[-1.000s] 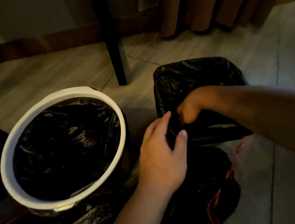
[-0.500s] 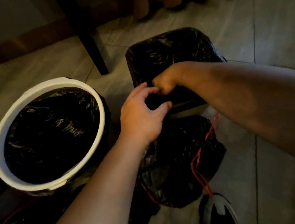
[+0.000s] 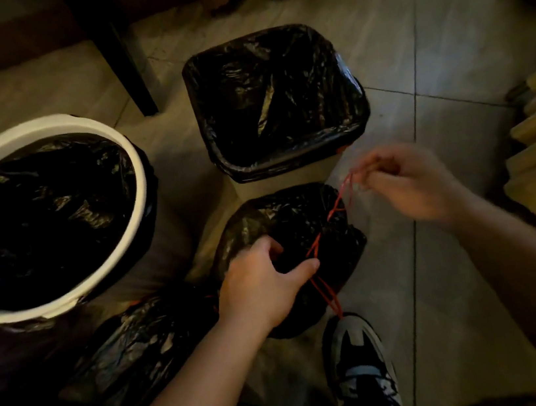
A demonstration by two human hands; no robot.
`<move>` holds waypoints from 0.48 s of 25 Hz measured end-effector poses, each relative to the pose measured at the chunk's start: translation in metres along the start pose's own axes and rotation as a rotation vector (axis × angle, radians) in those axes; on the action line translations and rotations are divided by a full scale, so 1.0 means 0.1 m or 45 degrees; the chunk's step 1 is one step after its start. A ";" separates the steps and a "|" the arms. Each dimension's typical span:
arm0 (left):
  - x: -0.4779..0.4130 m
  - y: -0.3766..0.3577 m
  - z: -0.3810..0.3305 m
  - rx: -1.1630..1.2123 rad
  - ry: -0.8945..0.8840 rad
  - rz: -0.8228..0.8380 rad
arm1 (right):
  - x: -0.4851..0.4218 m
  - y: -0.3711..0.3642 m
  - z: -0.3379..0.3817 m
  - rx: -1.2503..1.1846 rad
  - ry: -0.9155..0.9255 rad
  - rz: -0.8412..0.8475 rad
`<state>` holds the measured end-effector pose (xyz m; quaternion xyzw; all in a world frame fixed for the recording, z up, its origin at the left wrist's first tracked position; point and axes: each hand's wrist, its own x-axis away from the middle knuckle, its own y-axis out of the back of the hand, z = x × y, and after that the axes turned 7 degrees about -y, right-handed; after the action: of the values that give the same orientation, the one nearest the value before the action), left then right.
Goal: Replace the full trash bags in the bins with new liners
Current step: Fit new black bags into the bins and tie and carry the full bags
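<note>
While taut, thin red drawstring (image 3: 338, 200) from crinkly bag (image 3: 262, 219) to right hand (image 3: 412, 182)

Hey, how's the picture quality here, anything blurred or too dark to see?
Head view: dim, warm light; the right hand pinching the red drawstring is motion-blurred; the left hand gripping the full bag is sharper; the round bin's liner sinks to near black.

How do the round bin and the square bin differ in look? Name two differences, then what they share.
The round bin has a circular mouth; the square bin has a four-cornered one. The round bin's white rim shows above its liner; the square bin's rim is hidden under liner folded over it. Both stand upright on the floor with black liners inside.
</note>
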<state>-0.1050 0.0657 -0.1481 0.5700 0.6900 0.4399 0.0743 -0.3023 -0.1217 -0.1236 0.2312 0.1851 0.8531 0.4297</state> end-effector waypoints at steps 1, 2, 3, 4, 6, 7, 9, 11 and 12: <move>-0.01 -0.07 -0.02 -0.041 0.019 0.037 | -0.03 -0.05 -0.19 0.140 -0.154 -0.071; -0.02 -0.13 -0.03 -0.056 0.025 0.067 | -0.07 -0.11 -0.33 0.279 -0.258 -0.100; -0.03 -0.18 -0.04 -0.036 0.024 0.093 | -0.12 -0.17 -0.41 0.375 -0.298 -0.076; -0.04 -0.21 -0.04 0.015 0.018 0.122 | -0.17 -0.21 -0.47 0.422 -0.281 -0.048; -0.07 -0.20 -0.02 0.238 0.028 0.158 | -0.30 -0.25 -0.56 0.442 -0.182 -0.053; -0.09 -0.17 -0.01 0.373 0.049 0.173 | -0.37 -0.27 -0.58 0.440 -0.161 -0.069; -0.14 -0.13 0.02 0.562 0.095 0.173 | -0.49 -0.29 -0.58 0.379 -0.237 -0.090; -0.17 -0.11 0.06 0.747 0.159 0.138 | -0.59 -0.32 -0.57 0.067 -0.357 -0.049; -0.20 -0.10 0.07 0.849 0.203 0.124 | -0.60 -0.32 -0.58 -0.185 -0.406 -0.043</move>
<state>-0.1011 0.0528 -0.1669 0.5590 0.7714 0.2364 -0.1913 -0.2825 -0.1596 -0.2023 0.3288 0.0565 0.8092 0.4835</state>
